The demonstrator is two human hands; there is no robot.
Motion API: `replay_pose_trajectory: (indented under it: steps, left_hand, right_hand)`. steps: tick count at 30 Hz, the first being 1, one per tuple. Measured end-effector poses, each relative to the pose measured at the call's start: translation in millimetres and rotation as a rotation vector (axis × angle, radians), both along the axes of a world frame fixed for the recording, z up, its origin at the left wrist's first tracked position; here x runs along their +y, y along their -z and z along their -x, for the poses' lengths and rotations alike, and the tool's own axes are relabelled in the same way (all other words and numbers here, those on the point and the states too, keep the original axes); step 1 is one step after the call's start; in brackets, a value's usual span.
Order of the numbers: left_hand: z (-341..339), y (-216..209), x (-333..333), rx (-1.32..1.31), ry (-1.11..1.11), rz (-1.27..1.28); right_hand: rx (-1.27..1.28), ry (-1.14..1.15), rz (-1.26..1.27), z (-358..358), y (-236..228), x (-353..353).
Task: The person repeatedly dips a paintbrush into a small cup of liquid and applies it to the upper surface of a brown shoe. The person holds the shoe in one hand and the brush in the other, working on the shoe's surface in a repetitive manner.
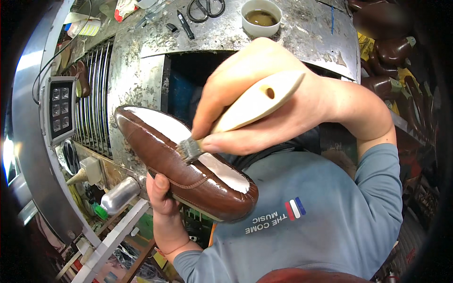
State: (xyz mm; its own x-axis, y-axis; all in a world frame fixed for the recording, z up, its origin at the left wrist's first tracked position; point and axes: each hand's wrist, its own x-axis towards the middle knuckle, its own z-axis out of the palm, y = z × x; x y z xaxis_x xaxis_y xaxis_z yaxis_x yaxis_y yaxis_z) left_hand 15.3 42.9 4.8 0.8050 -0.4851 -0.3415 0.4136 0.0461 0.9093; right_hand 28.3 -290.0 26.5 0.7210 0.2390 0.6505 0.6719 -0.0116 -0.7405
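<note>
My left hand (163, 194) grips a glossy brown leather shoe upper (158, 151), its thumb pressed on the side and its other fingers mostly hidden underneath. The upper is stretched over a last, tilted with its bottom up. White, wet-looking material (225, 174) covers that bottom, inside the folded leather edge. In my right hand (250, 66) is a flat brush with a pale wooden handle (255, 106). Its bristles (188, 152) touch the leather edge near the middle of the upper. Fingers and thumb close around the handle just above the metal band.
On the stained metal bench (311, 42) stand a white bowl (261, 31) of brownish liquid, black scissors (206, 11) and a black marker (186, 25). To the left are a lamp (61, 109), metal bars (96, 101) and a silver bottle (121, 195). Brown shoes (394, 51) lie piled at right.
</note>
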Motion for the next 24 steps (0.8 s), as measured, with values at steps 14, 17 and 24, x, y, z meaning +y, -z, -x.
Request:
replay_pose_trajectory:
  steps: [14,17,24]
  left_hand:
    - [-12,18,14,0.023,0.138,0.183]
    - [-8,27,4,0.227,0.021,0.508]
    - [13,40,-33,0.456,-0.446,0.472]
  right_hand:
    - [0.184,-0.212,0.106,18,-20,-5]
    - [0.109,-0.199,0.041,20,-27,-3]
    - [0.027,-0.186,0.007,15,-53,-4]
